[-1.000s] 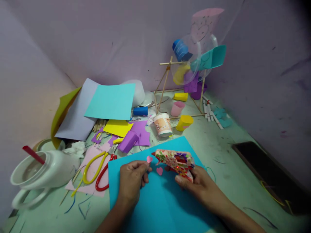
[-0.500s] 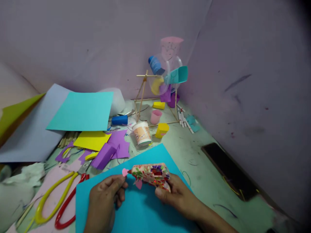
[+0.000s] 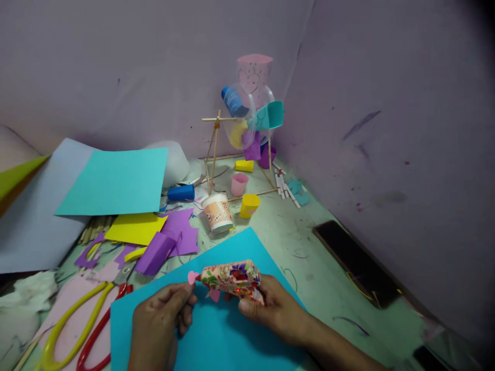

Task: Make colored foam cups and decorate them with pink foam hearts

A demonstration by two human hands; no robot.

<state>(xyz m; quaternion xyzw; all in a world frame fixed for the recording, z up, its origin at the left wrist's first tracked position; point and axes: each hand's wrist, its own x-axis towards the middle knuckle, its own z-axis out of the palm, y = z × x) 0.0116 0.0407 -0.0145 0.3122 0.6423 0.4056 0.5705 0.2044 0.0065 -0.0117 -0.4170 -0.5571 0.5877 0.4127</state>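
Note:
My right hand [image 3: 270, 306] is wrapped round the grip of a flower-patterned glue gun [image 3: 228, 278], whose small light glows red. Between the thumb and finger of my left hand [image 3: 164, 314] is a small pink paper piece [image 3: 192, 277], shaped like a heart or petal. The gun's nozzle points left and meets that piece, or lies just behind it. Another pink paper piece [image 3: 215, 294] shows under the gun's front; whether it touches the gun I cannot tell. Both hands are over a blue sheet [image 3: 232, 340].
Scissors [image 3: 73, 319] with yellow and red handles lie left, near purple scraps [image 3: 187, 232]. Behind are a paper cup [image 3: 217, 212], a yellow paper cup [image 3: 249, 206] and a stick-framed wheel [image 3: 240, 116] carrying coloured cups. A phone [image 3: 356, 263] lies by the right wall.
The whole view has shifted, so most things appear a little further left. Both hands keep the same hold, with the nozzle still at the pink piece.

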